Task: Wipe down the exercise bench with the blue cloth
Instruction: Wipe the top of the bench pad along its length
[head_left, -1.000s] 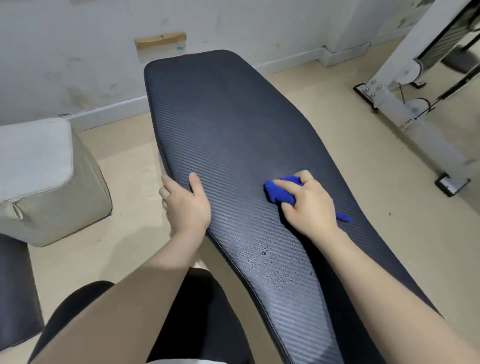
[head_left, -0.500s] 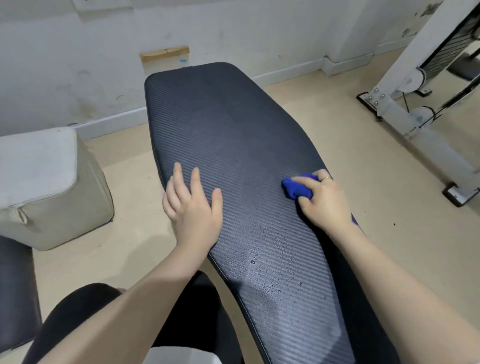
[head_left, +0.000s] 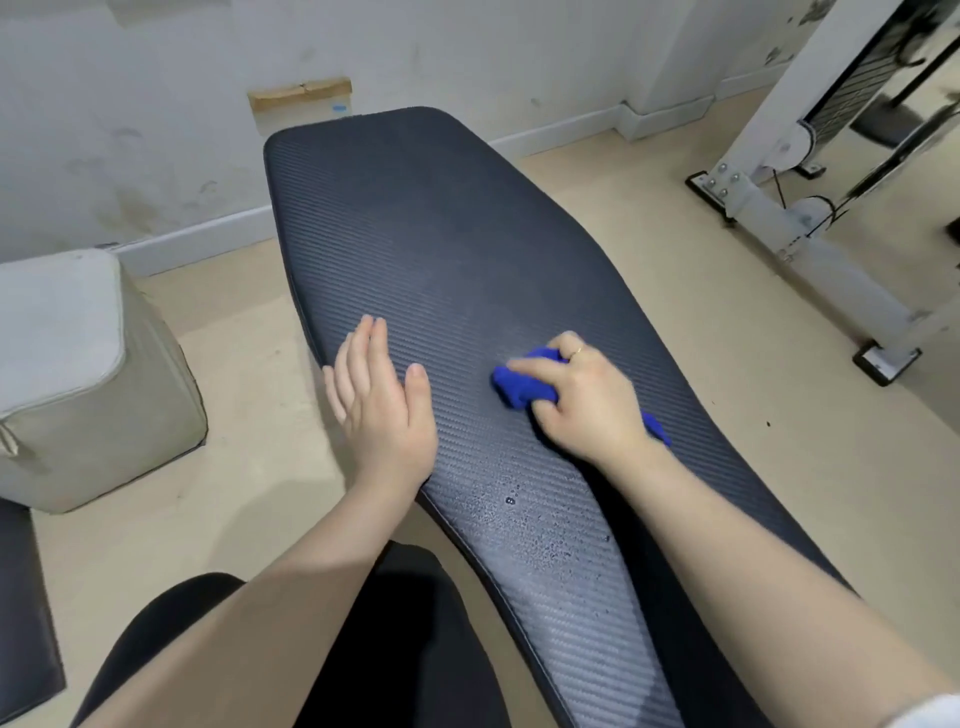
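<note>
Wiping in progress: blue cloth (head_left: 522, 387) is gripped, bunched, by right hand (head_left: 587, 400) mid-width on exercise bench (head_left: 441, 234); left hand (head_left: 384, 410) is laid flat near the left edge; droplets (head_left: 519, 512) toward the near end judged next.

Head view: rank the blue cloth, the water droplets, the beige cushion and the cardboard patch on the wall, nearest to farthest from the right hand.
From the right hand:
1. Blue cloth, gripped in it.
2. Water droplets, on the bench toward the person.
3. Cardboard patch, on the far wall.
4. Beige cushion, on the floor at left.
</note>
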